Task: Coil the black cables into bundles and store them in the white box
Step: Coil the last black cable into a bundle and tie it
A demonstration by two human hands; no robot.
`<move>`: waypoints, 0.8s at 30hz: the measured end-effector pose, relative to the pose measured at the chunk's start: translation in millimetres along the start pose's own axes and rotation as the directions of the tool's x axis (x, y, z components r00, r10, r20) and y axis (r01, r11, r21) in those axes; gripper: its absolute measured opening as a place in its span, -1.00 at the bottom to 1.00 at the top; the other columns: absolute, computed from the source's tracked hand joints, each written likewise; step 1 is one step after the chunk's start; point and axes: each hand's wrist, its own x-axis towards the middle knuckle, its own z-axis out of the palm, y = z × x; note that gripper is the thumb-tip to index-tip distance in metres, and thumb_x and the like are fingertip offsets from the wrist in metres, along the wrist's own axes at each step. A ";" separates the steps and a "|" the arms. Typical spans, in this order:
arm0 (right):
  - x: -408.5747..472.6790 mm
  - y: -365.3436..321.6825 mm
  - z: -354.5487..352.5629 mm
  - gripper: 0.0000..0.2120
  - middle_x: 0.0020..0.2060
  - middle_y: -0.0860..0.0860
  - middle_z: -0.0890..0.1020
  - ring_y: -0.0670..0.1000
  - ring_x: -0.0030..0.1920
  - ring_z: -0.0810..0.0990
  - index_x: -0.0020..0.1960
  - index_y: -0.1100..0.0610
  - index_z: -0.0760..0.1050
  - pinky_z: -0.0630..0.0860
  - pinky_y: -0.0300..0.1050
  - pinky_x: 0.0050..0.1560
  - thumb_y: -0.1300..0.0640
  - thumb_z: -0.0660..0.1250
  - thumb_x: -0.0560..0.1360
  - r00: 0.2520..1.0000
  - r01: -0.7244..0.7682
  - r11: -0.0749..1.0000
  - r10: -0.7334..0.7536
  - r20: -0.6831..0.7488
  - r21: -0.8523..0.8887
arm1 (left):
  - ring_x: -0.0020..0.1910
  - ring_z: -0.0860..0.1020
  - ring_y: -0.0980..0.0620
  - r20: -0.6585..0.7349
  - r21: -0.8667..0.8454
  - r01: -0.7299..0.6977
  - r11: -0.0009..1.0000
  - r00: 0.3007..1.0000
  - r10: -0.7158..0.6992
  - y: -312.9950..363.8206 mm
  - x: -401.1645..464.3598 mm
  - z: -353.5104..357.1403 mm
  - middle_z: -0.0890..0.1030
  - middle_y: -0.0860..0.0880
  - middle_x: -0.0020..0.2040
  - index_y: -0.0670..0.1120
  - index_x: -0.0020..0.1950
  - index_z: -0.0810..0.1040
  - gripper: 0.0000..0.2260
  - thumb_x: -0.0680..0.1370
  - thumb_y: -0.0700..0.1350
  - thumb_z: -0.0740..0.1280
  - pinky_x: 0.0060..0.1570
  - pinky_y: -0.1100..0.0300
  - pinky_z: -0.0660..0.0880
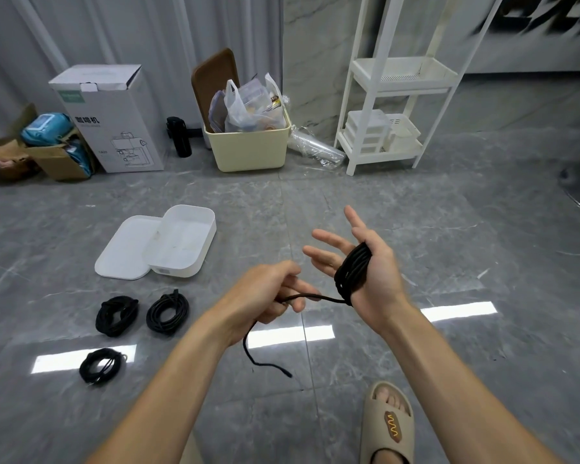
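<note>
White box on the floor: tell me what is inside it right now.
The white box shows only its bare pale bottom; no cable is in it. Its near wall hides a strip of the bottom. Three coiled bundles lie on the floor in front.

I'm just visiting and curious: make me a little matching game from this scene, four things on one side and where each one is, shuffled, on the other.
Things:
1. white box
2. three coiled black bundles
3. black cable being coiled
4. white lid

Places or states:
A. wound around the right hand, loose end pinched by the left hand
B. lying on the floor near the person, not in the box
C. flat on the floor, against the box's left side
D. open on the floor, no cable inside

Pairs: 1-D, 2-B, 3-A, 4-C
</note>
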 end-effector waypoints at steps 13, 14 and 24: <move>-3.2 22.4 -3.9 -0.61 -0.21 0.12 0.74 0.12 -0.15 0.74 0.43 -0.08 0.41 0.53 0.07 0.25 -0.10 0.07 0.66 0.957 -0.202 0.740 0.287 0.030 -0.642 | -0.58 0.18 0.15 -0.134 0.114 -0.244 0.963 0.957 0.259 9.8 -4.9 0.3 0.28 0.15 -0.57 -0.10 -0.31 0.55 -0.72 0.58 -0.07 0.24 -0.54 0.35 0.16; -5.7 21.9 -2.1 -0.62 -0.24 0.14 0.73 0.12 -0.22 0.73 0.36 -0.04 0.46 0.58 0.01 0.14 -0.15 0.09 0.64 0.930 -0.246 0.713 0.365 0.047 -0.657 | -0.56 0.18 0.15 -0.139 0.103 -0.263 0.959 0.951 0.276 10.2 -5.4 0.2 0.24 0.13 -0.54 -0.08 -0.33 0.51 -0.72 0.58 -0.09 0.25 -0.53 0.34 0.16; -18.4 7.9 11.8 -0.11 -0.64 -0.06 0.20 -0.11 -0.64 0.14 0.10 0.27 0.60 0.31 -0.26 -0.52 -0.53 -0.02 0.49 0.365 -0.473 0.674 0.737 0.569 -0.568 | -0.53 0.10 0.13 -0.241 -0.054 -0.331 0.942 0.920 0.309 12.9 -4.1 -7.9 0.16 0.14 -0.51 0.07 -0.56 0.32 -0.53 0.56 -0.09 0.27 -0.54 0.32 0.10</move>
